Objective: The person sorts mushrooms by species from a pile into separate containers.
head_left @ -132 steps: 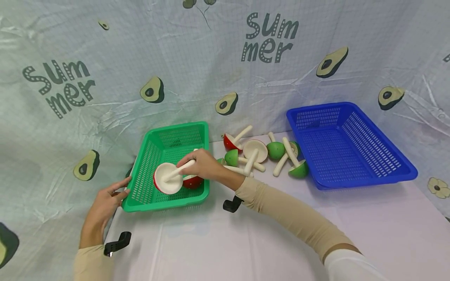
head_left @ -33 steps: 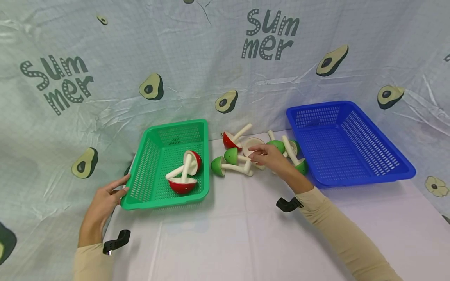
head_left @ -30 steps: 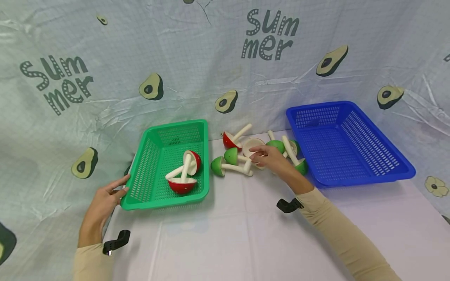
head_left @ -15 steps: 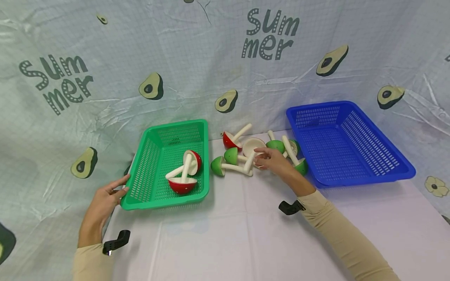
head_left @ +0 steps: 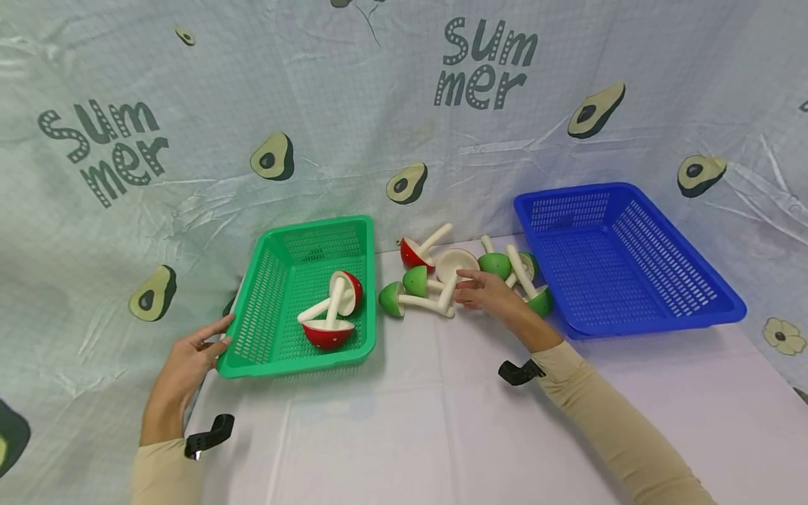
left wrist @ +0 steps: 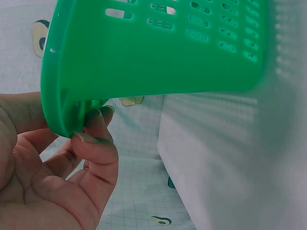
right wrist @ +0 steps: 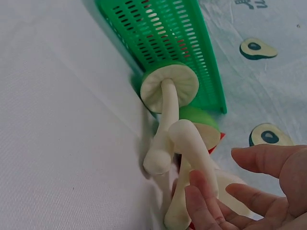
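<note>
My left hand [head_left: 189, 361] grips the near left corner of the green basket [head_left: 290, 369], its thumb and fingertips at the rim in the left wrist view. Two red-capped toy mushrooms [head_left: 327, 338] lie crossed inside. My right hand [head_left: 492, 294] hovers over the mushroom pile, thumb apart from the fingers. Closest to its fingertips is a toy mushroom [head_left: 448, 291] with its pale cap underside up; in the right wrist view, fingers overlap its stem [right wrist: 192, 146] without closing round it. Two green-capped mushrooms [head_left: 391, 299] lie left of it, stems towards the hand.
A red mushroom [head_left: 413, 254] lies at the back of the pile. Several green ones [head_left: 495, 264] lie between the right hand and the blue basket [head_left: 644, 328], which stands at the right. A printed cloth [head_left: 353, 105] hangs behind the white table [head_left: 379, 435].
The right hand has put a red mushroom into the green basket and moved right to the pile. In the last second it shifted only slightly over the pale-sided mushroom. The left hand stayed put.
</note>
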Demonstrator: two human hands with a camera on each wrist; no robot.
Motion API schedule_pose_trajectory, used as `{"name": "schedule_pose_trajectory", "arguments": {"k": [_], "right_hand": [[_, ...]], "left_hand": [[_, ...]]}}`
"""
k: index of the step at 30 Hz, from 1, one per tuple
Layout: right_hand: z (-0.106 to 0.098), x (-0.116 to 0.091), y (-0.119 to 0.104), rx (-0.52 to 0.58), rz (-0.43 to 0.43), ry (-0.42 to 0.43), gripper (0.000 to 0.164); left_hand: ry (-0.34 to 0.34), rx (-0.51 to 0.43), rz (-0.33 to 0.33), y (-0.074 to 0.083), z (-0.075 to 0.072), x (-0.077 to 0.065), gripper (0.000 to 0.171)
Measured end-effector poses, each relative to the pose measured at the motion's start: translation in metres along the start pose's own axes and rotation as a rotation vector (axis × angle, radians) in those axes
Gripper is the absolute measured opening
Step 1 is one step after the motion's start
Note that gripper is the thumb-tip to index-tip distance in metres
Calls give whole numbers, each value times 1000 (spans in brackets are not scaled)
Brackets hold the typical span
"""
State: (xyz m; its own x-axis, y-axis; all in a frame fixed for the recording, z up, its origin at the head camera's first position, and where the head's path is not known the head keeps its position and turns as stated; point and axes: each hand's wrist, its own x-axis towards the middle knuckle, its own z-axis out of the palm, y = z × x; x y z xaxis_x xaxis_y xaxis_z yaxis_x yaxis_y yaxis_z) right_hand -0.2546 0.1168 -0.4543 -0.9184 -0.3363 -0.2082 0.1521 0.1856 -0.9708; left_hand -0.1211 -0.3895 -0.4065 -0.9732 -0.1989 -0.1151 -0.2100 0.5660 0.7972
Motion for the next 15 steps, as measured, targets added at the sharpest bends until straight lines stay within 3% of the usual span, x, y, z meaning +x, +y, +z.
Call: {"name": "schedule_pose_trajectory", "arguments": {"k": [8, 15], "right_hand": [[0, 6, 2, -1, 26, -17, 60], [5, 11, 2, 22, 32, 42, 55]], "left_hand": [[3, 6, -10, -1, 0, 0, 54], [-9, 6, -20, 0, -1, 0, 54]]}}
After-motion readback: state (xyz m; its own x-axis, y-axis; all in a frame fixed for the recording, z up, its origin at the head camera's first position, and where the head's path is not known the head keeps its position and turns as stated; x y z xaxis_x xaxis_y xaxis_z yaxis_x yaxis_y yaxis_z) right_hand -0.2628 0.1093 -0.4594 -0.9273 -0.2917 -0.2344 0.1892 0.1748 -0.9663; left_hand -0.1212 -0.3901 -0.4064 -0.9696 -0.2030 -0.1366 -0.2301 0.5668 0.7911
